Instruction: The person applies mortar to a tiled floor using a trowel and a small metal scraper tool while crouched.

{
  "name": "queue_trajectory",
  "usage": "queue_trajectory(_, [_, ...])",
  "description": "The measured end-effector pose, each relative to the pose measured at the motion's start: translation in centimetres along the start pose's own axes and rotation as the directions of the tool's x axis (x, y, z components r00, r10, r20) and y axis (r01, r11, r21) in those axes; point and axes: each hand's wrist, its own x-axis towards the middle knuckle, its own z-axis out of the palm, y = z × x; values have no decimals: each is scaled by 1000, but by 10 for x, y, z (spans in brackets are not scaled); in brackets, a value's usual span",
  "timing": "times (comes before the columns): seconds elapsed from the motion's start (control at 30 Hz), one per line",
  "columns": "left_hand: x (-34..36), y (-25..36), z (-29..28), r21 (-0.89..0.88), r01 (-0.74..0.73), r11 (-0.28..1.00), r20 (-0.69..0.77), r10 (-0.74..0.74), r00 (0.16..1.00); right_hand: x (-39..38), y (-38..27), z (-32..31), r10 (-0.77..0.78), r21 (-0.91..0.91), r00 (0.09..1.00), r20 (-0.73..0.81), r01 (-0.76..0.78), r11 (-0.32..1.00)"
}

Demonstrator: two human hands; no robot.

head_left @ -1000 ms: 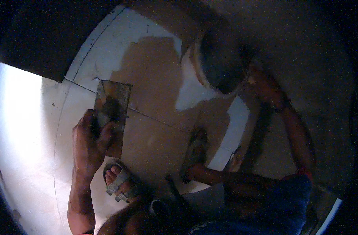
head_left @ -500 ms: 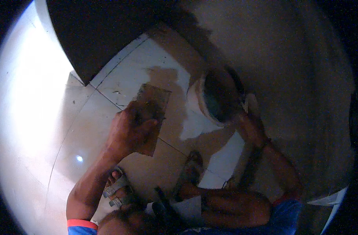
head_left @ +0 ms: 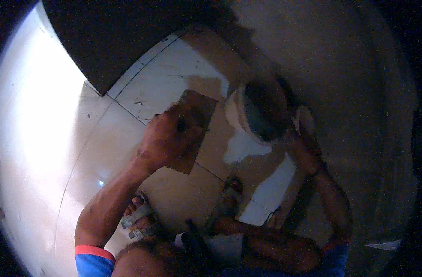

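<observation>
My left hand (head_left: 167, 141) is closed round the grip of a flat rectangular trowel (head_left: 199, 104), which looks brown in the dim light. The trowel is over the pale tiled floor (head_left: 128, 143), its blade slanting up to the right; whether it touches the tiles I cannot tell. To its right stands a bucket (head_left: 236, 113) with a light outer wall and a dark, greenish inside. My right hand (head_left: 305, 152) is at the bucket's right rim, fingers curled and deep in shadow. Beside those fingers shows a pale rounded thing (head_left: 305, 119) whose kind is unclear.
A large dark panel (head_left: 123, 41) juts in from the top, its corner near the tile joints. Strong light falls on the floor at the left; a shadowed surface (head_left: 358, 115) fills the right. My sandalled feet (head_left: 139, 217) are below the trowel.
My left hand and the trowel have shifted up and to the right, nearer the bucket. The bucket and my right hand appear slightly further right as the view shifts.
</observation>
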Motion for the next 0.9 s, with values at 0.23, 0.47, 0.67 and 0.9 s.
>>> queue_trajectory(0.23, [24, 16, 5, 30, -75, 997, 74, 73, 995, 2, 11, -21, -194, -315, 980, -29, 176, 933])
queue_trajectory(0.47, [41, 16, -4, 63, -167, 984, 74, 162, 984, 12, -15, -20, -297, -263, 954, -40, 276, 924])
queue_trajectory(0.67, [67, 25, 25, -285, -259, 923, 170, 315, 934, -13, 17, -54, -63, 84, 995, 74, 56, 995])
queue_trajectory(0.9, [103, 20, 37, 49, -588, 807, 14, 588, 808, -22, 29, -37, 56, 704, 967, 249, -220, 676])
